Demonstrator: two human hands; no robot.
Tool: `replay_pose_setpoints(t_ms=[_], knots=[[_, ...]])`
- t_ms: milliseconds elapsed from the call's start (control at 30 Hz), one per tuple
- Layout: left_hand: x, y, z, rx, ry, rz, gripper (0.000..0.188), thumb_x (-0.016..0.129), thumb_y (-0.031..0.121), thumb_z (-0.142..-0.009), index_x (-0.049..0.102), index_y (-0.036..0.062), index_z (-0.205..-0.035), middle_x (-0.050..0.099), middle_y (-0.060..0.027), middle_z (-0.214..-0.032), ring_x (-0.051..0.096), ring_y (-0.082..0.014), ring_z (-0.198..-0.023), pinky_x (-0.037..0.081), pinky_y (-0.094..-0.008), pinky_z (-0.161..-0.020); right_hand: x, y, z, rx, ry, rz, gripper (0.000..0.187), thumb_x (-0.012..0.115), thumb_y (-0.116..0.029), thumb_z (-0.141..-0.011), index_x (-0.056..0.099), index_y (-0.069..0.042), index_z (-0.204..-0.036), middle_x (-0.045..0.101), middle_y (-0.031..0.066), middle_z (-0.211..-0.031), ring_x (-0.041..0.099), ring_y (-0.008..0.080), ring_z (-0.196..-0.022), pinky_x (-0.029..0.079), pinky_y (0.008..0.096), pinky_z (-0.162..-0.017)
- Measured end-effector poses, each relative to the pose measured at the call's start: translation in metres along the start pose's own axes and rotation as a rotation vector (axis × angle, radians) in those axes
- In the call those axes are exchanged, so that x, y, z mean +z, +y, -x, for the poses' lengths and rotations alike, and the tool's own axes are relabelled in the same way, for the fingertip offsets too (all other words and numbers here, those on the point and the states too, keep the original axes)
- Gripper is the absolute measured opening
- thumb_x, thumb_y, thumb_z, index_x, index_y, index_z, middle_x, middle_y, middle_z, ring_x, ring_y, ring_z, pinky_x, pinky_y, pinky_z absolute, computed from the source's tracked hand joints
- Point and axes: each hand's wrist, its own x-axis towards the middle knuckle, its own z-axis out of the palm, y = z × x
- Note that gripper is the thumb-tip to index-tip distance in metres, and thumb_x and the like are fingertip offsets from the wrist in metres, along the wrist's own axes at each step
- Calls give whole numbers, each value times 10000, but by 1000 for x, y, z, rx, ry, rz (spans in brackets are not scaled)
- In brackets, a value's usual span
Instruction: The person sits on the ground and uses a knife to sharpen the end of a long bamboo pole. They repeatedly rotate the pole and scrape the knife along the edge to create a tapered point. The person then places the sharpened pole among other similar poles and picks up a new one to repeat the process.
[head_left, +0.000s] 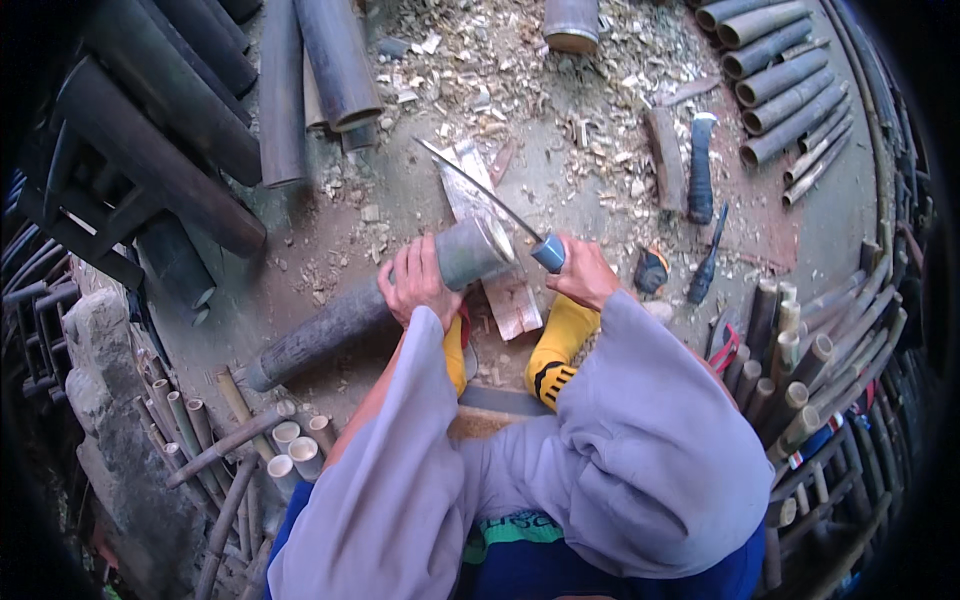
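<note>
My left hand (pixel 423 281) grips a thick, dark bamboo tube (pixel 325 332) near its cut end, which rests by a pale wooden board (pixel 512 302) on the ground. The tube slopes down to the left. In my right hand (pixel 588 272), closed round a blue-collared handle, is a knife (pixel 549 253) with a long, narrow, slightly curved blade. Its blade points up and to the left, passing close beside the tube's open end and over the board. Whether the blade touches the tube I cannot tell.
My yellow shoes (pixel 562 345) flank the board. Shavings (pixel 600 120) litter the ground ahead. A black-wrapped tool (pixel 701 165) and a dark-handled tool (pixel 708 262) lie to the right. Bamboo tubes (pixel 785 95) line the far right; larger ones (pixel 160 160) stand at the left, near a rock (pixel 120 390).
</note>
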Motion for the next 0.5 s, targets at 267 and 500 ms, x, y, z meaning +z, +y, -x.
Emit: replay_pose_setpoints(t_ms=[267, 500], knots=[[-25, 1, 9, -27, -233, 123, 931, 856, 263, -505, 438, 135, -1327, 528, -58, -1255, 484, -250, -1200, 312, -426, -1046, -33, -17, 45, 68, 686, -285, 413, 771, -242, -736, 567, -40, -1032, 639, 135, -796, 637, 268, -719, 502, 373, -690], [-34, -72, 30, -68, -340, 165, 975, 867, 216, -492, 413, 136, -1351, 497, -76, -1294, 456, -265, -1234, 289, -496, -1055, -81, 116, 93, 573, 1251, -65, 484, 683, -278, -773, 513, 7, -1126, 621, 194, -932, 630, 322, -825, 478, 431, -751]])
